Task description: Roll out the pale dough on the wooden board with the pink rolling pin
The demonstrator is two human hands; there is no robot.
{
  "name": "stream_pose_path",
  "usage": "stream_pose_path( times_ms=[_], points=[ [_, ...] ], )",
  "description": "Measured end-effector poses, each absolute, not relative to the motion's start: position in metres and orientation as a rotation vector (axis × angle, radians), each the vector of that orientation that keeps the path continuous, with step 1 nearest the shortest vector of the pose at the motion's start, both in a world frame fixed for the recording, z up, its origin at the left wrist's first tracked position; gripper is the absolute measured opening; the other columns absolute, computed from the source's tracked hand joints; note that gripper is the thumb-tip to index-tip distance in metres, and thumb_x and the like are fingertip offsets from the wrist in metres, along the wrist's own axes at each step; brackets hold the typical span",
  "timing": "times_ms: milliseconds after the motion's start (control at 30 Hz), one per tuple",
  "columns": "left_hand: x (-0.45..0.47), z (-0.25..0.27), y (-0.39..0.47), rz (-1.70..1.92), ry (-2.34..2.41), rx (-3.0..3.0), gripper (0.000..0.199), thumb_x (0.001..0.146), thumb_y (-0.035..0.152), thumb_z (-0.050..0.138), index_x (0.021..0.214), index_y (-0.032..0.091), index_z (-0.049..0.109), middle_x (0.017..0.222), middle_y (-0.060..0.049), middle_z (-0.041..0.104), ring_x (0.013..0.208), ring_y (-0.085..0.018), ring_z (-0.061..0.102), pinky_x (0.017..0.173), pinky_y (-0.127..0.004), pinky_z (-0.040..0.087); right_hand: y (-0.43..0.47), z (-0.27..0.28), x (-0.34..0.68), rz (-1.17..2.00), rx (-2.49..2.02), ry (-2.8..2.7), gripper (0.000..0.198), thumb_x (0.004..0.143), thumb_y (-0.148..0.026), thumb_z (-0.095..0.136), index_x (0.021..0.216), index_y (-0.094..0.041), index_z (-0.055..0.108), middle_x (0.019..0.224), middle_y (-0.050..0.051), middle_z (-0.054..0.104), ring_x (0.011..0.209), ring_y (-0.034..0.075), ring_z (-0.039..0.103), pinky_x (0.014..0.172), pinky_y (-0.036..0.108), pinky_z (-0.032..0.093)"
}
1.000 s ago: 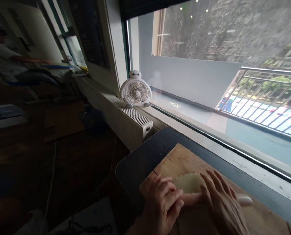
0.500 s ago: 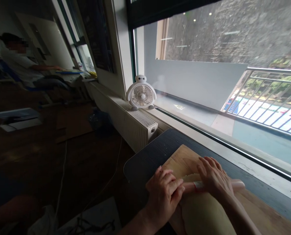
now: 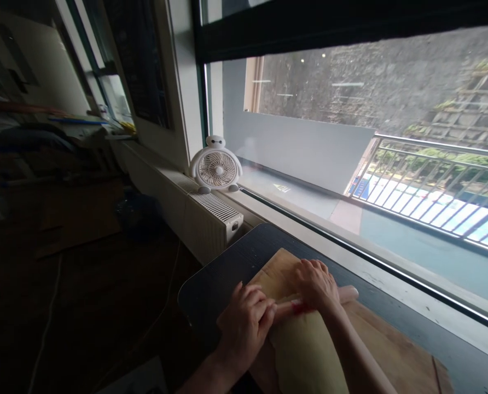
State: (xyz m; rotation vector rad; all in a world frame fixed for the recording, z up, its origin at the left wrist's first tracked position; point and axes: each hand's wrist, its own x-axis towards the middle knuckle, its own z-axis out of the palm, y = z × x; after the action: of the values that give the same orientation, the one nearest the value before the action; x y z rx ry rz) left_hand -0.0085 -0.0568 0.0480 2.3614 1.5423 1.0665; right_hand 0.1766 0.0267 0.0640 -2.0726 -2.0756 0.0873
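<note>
A pale rolling pin [image 3: 284,312] with a red mark near its middle lies across a flattened sheet of yellowish dough [image 3: 309,350]. My left hand [image 3: 246,323] is on the pin's left end, fingers curved over it. On the right part of the pin rests my right hand [image 3: 317,282], palm down with fingers bent over the far side; the pin's rounded right end sticks out past it. Under the dough lies a wooden board [image 3: 391,334]. My forearms hide some of the dough and board.
The board is on a dark table [image 3: 236,262] beside a window sill. A white fan [image 3: 218,168] stands by the window above a radiator [image 3: 211,230]. At far left a person's arm [image 3: 26,106] reaches over a surface. A large clear bottle [image 3: 131,210] is on the floor.
The view has swung to the right, so everything sits further left. My right hand's fingers, outstretched before, are now more bent over the rolling pin. Both hands stay on the pin.
</note>
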Motion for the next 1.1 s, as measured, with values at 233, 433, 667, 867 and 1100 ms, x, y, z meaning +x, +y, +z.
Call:
stream_pose_path(
  times_ms=[233, 433, 667, 867, 1100],
  points=[
    [-0.008, 0.046, -0.076, 1.098, 1.477, 2.452, 0.021, 0.088, 0.022, 0.048, 0.103, 0.025, 0.062, 0.09, -0.002, 0.062, 0.102, -0.021, 0.052, 0.102, -0.051, 0.029, -0.015, 0.052, 0.19, -0.098, -1.998, -2.036, 0.043, 0.091, -0.037, 0.028, 0.125, -0.023, 0.049, 0.134, 0.006, 0.045, 0.129, 0.024, 0.03, 0.099, 0.04, 0.031],
    [0.013, 0.061, -0.065, 0.937, 1.515, 2.602, 0.021, 0.086, 0.013, 0.042, 0.081, 0.021, 0.06, 0.084, -0.003, 0.058, 0.091, -0.02, 0.052, 0.101, -0.051, 0.028, -0.085, 0.031, 0.246, -0.24, -1.854, -2.085, 0.038, 0.092, -0.042, 0.03, 0.12, -0.03, 0.052, 0.129, -0.001, 0.05, 0.128, 0.022, 0.033, 0.1, 0.038, 0.03],
    [0.065, 0.06, 0.017, 0.651, 1.82, 2.449, 0.022, 0.081, 0.026, 0.047, 0.094, 0.014, 0.059, 0.105, -0.013, 0.057, 0.103, -0.027, 0.05, 0.088, -0.044, 0.039, -0.068, 0.049, 0.256, -0.281, -2.155, -1.852, 0.042, 0.093, -0.032, 0.024, 0.083, -0.025, 0.064, 0.098, 0.002, 0.065, 0.099, 0.02, 0.054, 0.082, 0.033, 0.037],
    [0.067, 0.058, 0.019, 0.665, 1.781, 2.577, 0.033, 0.085, 0.035, 0.041, 0.085, 0.015, 0.067, 0.1, -0.013, 0.061, 0.1, -0.027, 0.051, 0.087, -0.041, 0.038, -0.078, 0.042, 0.244, -0.426, -2.111, -1.684, 0.04, 0.093, -0.03, 0.026, 0.082, -0.023, 0.064, 0.091, 0.002, 0.066, 0.09, 0.019, 0.055, 0.084, 0.032, 0.032],
    [0.066, 0.06, 0.009, 0.604, 1.823, 2.587, 0.034, 0.086, 0.035, 0.04, 0.084, 0.02, 0.07, 0.1, -0.009, 0.063, 0.101, -0.024, 0.052, 0.088, -0.039, 0.037, -0.092, 0.042, 0.24, -0.435, -2.002, -1.63, 0.041, 0.094, -0.03, 0.028, 0.08, -0.022, 0.066, 0.091, 0.003, 0.068, 0.094, 0.018, 0.055, 0.087, 0.029, 0.031]
  ],
)
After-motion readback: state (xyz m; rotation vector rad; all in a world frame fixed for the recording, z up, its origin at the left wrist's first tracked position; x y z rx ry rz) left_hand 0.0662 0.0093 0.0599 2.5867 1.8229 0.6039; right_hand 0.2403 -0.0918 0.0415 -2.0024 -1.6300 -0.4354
